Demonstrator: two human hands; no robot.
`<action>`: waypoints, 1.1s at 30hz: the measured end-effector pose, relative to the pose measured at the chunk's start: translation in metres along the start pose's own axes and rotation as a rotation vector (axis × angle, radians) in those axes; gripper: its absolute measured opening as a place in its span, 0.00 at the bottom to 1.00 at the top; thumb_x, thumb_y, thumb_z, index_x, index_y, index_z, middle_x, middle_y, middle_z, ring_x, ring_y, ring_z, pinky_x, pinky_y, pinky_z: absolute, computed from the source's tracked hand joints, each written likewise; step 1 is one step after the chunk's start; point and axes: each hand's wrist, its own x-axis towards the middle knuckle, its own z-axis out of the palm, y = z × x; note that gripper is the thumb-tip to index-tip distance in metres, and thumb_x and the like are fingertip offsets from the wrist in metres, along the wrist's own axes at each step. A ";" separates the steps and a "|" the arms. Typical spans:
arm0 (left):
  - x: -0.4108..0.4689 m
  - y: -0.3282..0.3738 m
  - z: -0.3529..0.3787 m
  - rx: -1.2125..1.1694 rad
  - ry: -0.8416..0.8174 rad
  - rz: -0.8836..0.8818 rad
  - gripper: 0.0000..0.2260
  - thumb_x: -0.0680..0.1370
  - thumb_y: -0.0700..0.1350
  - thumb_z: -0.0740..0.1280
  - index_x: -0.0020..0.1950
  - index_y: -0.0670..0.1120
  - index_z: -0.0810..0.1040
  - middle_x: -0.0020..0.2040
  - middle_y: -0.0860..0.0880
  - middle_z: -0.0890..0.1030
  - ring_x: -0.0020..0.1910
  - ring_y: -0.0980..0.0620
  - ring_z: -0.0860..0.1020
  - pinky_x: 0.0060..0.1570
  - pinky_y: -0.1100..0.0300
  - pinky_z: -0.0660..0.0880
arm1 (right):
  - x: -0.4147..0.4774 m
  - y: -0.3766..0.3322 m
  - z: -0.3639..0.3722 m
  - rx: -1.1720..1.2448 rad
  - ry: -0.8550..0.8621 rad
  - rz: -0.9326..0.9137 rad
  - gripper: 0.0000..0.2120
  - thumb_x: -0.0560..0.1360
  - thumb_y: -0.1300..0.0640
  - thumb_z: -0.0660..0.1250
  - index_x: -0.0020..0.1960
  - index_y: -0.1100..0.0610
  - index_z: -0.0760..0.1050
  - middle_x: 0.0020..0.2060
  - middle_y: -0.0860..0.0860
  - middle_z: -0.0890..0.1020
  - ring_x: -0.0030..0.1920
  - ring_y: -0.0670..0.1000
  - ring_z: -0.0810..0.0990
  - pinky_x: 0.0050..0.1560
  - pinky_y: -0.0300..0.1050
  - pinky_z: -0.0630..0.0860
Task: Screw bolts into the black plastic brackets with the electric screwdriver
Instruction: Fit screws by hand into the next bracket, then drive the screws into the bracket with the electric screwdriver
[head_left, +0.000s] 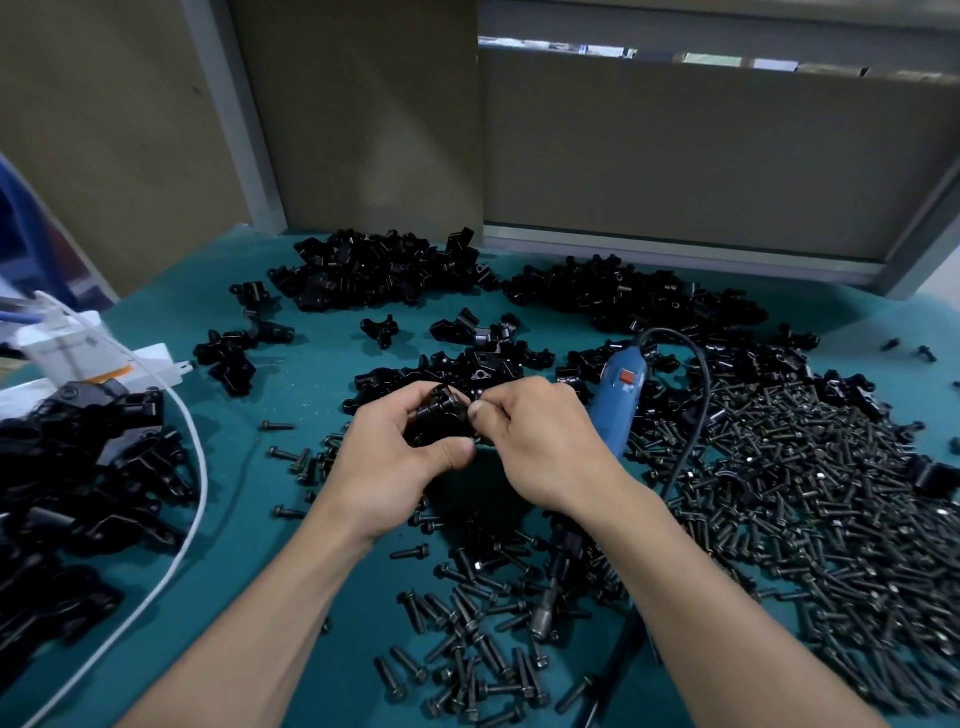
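Note:
My left hand (395, 457) grips a black plastic bracket (441, 415) above the middle of the green table. My right hand (540, 441) pinches at the bracket's right side with thumb and forefinger; what sits between those fingers is hidden. The blue electric screwdriver (621, 400) lies on the table just right of my right hand, its metal bit (543, 618) pointing toward me and partly hidden under my right forearm. Its black cord (696, 415) loops over a wide heap of black bolts (810, 519).
Piles of loose black brackets (384, 270) lie at the back of the green table (311, 649), and another bracket heap (78, 467) sits at the left. A white cable (192, 519) curves across the left side. Scattered bolts (467, 665) lie near me. Grey panels (701, 156) stand behind.

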 end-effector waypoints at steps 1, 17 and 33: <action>0.000 0.000 0.001 0.016 0.010 0.009 0.18 0.73 0.32 0.76 0.49 0.56 0.84 0.45 0.50 0.86 0.44 0.54 0.84 0.43 0.61 0.80 | 0.000 0.001 0.002 0.013 0.018 0.014 0.24 0.85 0.51 0.62 0.30 0.53 0.67 0.23 0.46 0.69 0.25 0.48 0.66 0.22 0.38 0.61; 0.002 -0.002 0.000 0.093 0.002 0.030 0.17 0.74 0.34 0.77 0.50 0.58 0.83 0.46 0.53 0.86 0.44 0.56 0.84 0.43 0.62 0.80 | -0.002 -0.001 -0.011 -0.050 -0.114 -0.001 0.24 0.85 0.46 0.59 0.33 0.56 0.72 0.29 0.54 0.77 0.31 0.56 0.74 0.34 0.50 0.71; 0.001 -0.004 0.003 0.150 0.063 -0.021 0.18 0.77 0.39 0.76 0.49 0.64 0.80 0.45 0.59 0.85 0.41 0.56 0.86 0.51 0.47 0.84 | -0.014 0.029 -0.041 -0.082 0.173 0.699 0.26 0.75 0.36 0.69 0.55 0.59 0.76 0.45 0.55 0.81 0.42 0.57 0.81 0.40 0.47 0.75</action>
